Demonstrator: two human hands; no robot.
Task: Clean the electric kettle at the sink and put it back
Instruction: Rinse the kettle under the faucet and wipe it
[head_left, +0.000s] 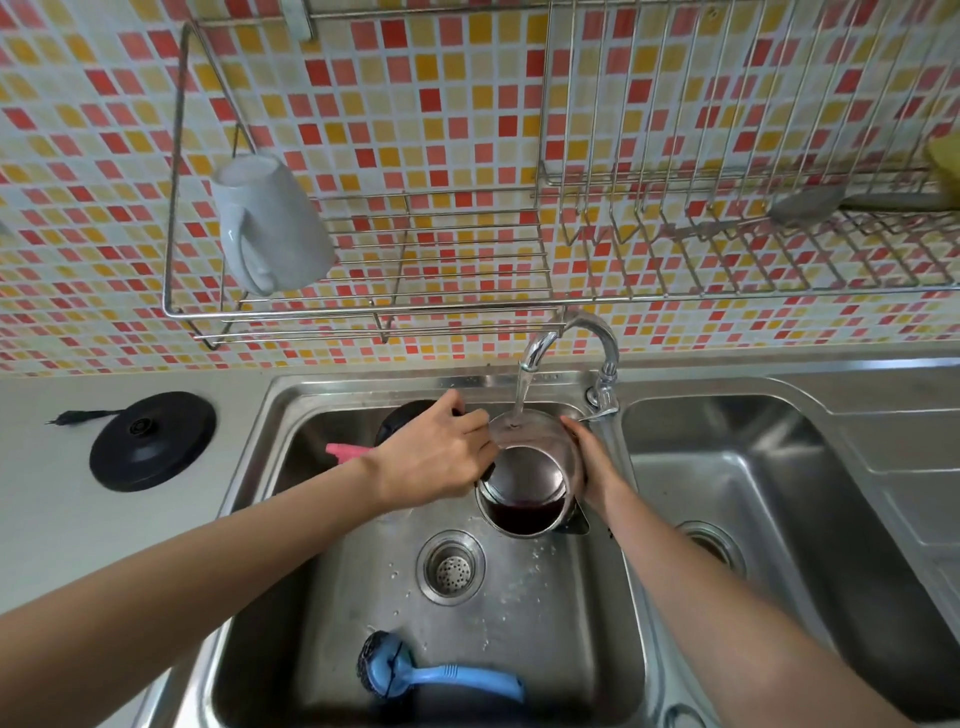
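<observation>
Kettle: the steel kettle (527, 478) is held tilted over the left sink (545, 613), centre of the frame, its open mouth facing the camera and dark liquid inside.
Left hand: the left hand (431, 457) is clamped round the kettle's black handle.
Right hand: the right hand (592, 462) lies against the kettle's right wall, fingers nearly straight and pressing.
Faucet: the faucet (571, 338) runs, and the water (521, 395) lands on the kettle's far end.
Base: the black kettle base (153, 441) sits on the tabletop (52, 519) at left, its plug (57, 420) lying loose.
Brush: a blue brush (441, 675) lies in the sink at the bottom of the frame, near the drain (451, 567).
Rack: a white mug (267, 223) hangs upside down on the wire rack (415, 260), upper left.
</observation>
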